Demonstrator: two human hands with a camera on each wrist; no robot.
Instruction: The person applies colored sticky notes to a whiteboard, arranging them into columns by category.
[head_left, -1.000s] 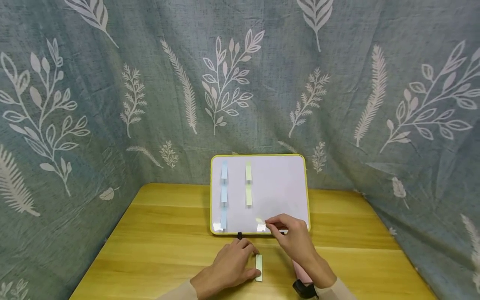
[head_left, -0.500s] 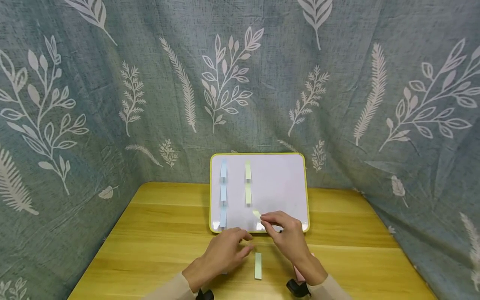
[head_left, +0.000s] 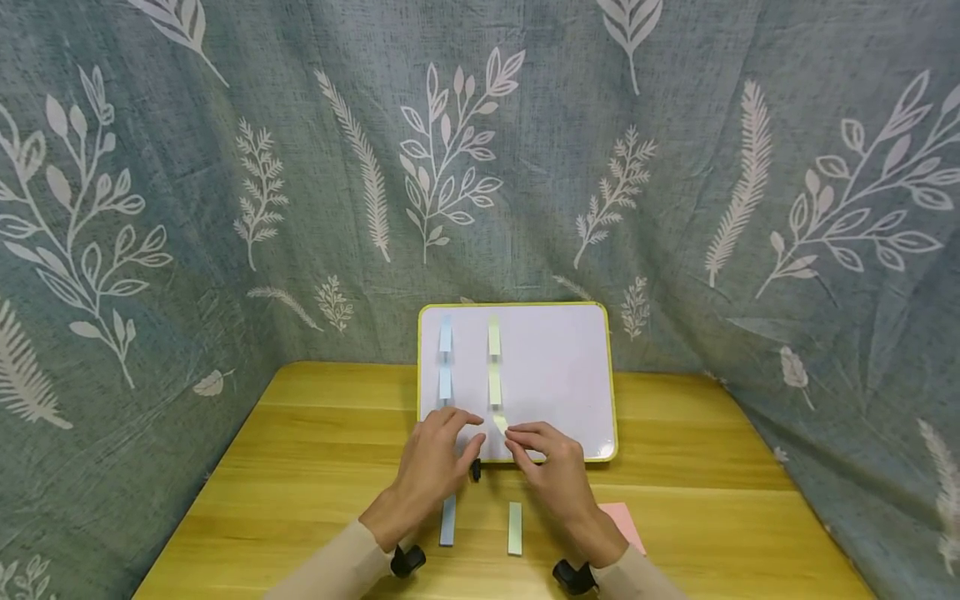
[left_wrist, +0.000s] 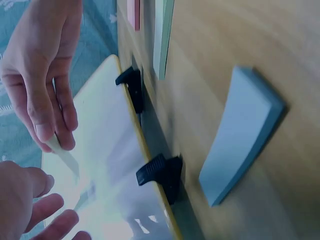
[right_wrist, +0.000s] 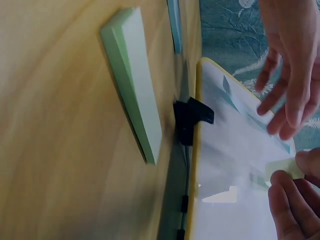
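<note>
My right hand (head_left: 553, 469) pinches a pale green sticky note (head_left: 501, 424) by its lower end between thumb and fingers. The note slants just in front of the whiteboard (head_left: 558, 367), under two green notes (head_left: 494, 387) stuck one above the other; whether its top end touches the board I cannot tell. My left hand (head_left: 429, 460) hovers left of that note with fingers apart and loosely bent, holding nothing. Behind it, the lower part of the column of blue notes (head_left: 446, 383) is mostly hidden. In the right wrist view the pinched note (right_wrist: 280, 167) appears between fingertips.
On the wooden table (head_left: 315, 483) before the board lie a blue sticky-note pad (head_left: 447, 523), a green pad (head_left: 514, 528) and a pink pad (head_left: 624, 525), partly behind my right forearm. Black clips (left_wrist: 160, 172) prop the board's lower edge. A leaf-patterned curtain (head_left: 525, 167) hangs behind.
My right hand has carried the green note left to beneath the green column. My left hand has left the green pad and risen toward the board, uncovering the blue pad.
</note>
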